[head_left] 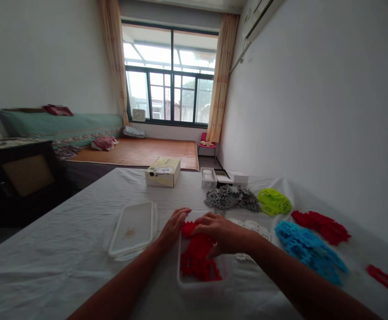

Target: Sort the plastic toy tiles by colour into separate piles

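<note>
Left hand (pixel 174 226): lower centre of the frame, fingers stretched forward and close together, tips at the far left corner of the clear container; nothing is grasped.
Right hand (pixel 221 232): just right of the left hand, palm down, fingers lightly spread over the red pieces; whether it grips any of them cannot be told.
Clear container (pixel 182 276): lower centre, on the table, under both hands, open at the top.
Red pieces (pixel 198 261): interlocking plastic shapes heaped inside the clear container, partly covered by the right hand.
Lid (pixel 132 229): clear, flat on the cloth, just left of the container, near the left hand.
White pieces (pixel 255 228): flat on the cloth, just right of the right wrist.
Grey pile (pixel 230 198): centre right, beyond the hands.
Green pile (pixel 274 201): right of the grey pile.
Blue pile (pixel 309 249): right of the forearm, at lower right.
Red pile (pixel 322 226): beyond the blue pile, near the wall.
Red strip (pixel 385 280): alone at the far lower right edge.
Yellow box (pixel 163 172): at the far edge of the table, centre.
White boxes (pixel 209 178): small, right of the yellow box.
Table (pixel 64 249): covered with a white cloth.
Bed (pixel 137 151): beyond the table, below the window (pixel 170 73).
</note>
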Available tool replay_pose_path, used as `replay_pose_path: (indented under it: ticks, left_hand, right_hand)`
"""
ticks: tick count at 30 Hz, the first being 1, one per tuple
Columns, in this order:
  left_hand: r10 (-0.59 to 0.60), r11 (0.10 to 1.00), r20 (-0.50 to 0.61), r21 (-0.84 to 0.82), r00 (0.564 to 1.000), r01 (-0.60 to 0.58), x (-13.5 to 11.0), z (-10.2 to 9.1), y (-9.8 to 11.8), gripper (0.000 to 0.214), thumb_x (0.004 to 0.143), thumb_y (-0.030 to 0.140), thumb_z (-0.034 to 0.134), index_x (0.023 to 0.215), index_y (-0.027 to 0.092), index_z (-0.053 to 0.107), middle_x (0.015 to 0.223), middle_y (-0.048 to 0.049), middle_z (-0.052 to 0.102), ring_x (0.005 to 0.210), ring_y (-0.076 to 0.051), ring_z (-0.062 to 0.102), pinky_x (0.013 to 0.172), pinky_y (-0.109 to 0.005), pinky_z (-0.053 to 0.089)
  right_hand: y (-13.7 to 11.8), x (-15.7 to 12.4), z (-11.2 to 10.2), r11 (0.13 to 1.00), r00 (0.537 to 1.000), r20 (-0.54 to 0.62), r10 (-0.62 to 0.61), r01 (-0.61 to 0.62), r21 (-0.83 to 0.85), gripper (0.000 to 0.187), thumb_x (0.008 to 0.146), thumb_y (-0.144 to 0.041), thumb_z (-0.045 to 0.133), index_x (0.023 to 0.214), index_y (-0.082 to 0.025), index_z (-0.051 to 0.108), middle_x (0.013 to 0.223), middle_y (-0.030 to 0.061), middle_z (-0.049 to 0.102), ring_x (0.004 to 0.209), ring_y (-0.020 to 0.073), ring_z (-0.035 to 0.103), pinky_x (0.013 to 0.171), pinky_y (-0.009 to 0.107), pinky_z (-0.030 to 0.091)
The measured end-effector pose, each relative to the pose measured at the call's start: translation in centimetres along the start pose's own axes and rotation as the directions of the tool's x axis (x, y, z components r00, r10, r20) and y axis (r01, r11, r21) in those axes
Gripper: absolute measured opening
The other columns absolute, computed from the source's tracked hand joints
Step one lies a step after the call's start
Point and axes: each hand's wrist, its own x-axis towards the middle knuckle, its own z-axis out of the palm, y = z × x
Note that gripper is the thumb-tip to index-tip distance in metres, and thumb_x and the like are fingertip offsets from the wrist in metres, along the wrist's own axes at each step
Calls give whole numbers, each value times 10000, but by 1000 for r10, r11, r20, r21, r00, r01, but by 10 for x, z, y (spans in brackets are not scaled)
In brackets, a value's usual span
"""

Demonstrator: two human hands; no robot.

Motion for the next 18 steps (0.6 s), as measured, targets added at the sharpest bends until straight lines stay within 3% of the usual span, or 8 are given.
replay_pose_path:
  ticks: [2, 5, 9, 10, 12, 14, 16, 18]
  left_hand:
    - [-15, 1000, 7, 1, 1000, 15, 1, -2, 1, 459, 938, 412, 288, 1128, 166, 626, 1190, -110, 594, 1115, -206, 545, 1029, -366, 386]
    - [-56, 998, 9, -2, 998, 56, 2, -3, 2, 478, 938, 422, 262, 1137, 174, 620, 1159, -104, 617, 1069, -203, 574, 997, -360, 416]
    - [-47, 999, 2, 17, 999, 47, 2, -3, -1, 488, 924, 455, 293, 1124, 170, 636, 1202, -99, 598, 1109, -214, 556, 1024, -368, 402]
    - [-41, 999, 8, 25, 999, 41, 3, -3, -2, 489, 922, 460, 297, 1122, 173, 640, 1212, -96, 593, 1120, -215, 550, 1032, -371, 396]
    - [-40, 998, 18, 43, 999, 39, 4, -4, -3, 492, 920, 467, 299, 1123, 179, 642, 1215, -93, 591, 1134, -216, 543, 1043, -380, 391]
    - [-49, 997, 20, 63, 999, 47, 5, -4, -3, 492, 916, 476, 307, 1123, 185, 646, 1214, -88, 596, 1141, -220, 540, 1046, -389, 392]
    - [-58, 995, 13, 77, 998, 57, 5, -5, -2, 489, 907, 489, 326, 1119, 193, 651, 1213, -81, 602, 1153, -227, 535, 1050, -395, 390]
    - [-66, 994, 6, 91, 998, 65, 6, -5, -2, 486, 896, 507, 348, 1116, 203, 657, 1218, -71, 606, 1169, -234, 528, 1067, -399, 372]
  right_hand:
    - [6, 6, -1, 1000, 1000, -23, 9, -9, 15, 473, 708, -418, 720, 1150, -298, 601, 1305, 65, 531, 1200, 260, 455, 1000, 439, 379]
    - [22, -6, -4, 990, 975, -183, 128, -116, 76, 367, 809, -403, 624, 1155, -279, 609, 1276, 66, 564, 1177, 226, 487, 993, 416, 400]
    - [76, -63, -12, 946, 874, -382, 300, -324, 1, 335, 821, -395, 592, 1123, -254, 630, 1187, 67, 623, 1137, 235, 524, 979, 434, 410]
    - [97, -87, -18, 912, 831, -427, 356, -408, -33, 343, 822, -404, 581, 1125, -250, 628, 1191, 70, 622, 1140, 240, 526, 985, 441, 403]
    - [142, -144, -34, 778, 698, -525, 486, -619, -103, 371, 823, -429, 546, 1135, -243, 622, 1207, 76, 617, 1166, 253, 514, 1018, 455, 365]
    - [184, -209, -53, 539, 513, -569, 643, -830, -139, 420, 802, -444, 538, 1153, -226, 614, 1248, 101, 592, 1207, 272, 484, 1046, 451, 325]
    - [216, -273, -68, 297, 338, -510, 791, -941, -163, 563, 704, -490, 617, 1210, -245, 580, 1320, 112, 536, 1262, 320, 425, 1046, 483, 305]
    - [237, -323, -76, 215, 280, -400, 873, -956, -199, 763, 581, -514, 697, 1277, -250, 532, 1370, 128, 485, 1300, 351, 371, 1050, 491, 289]
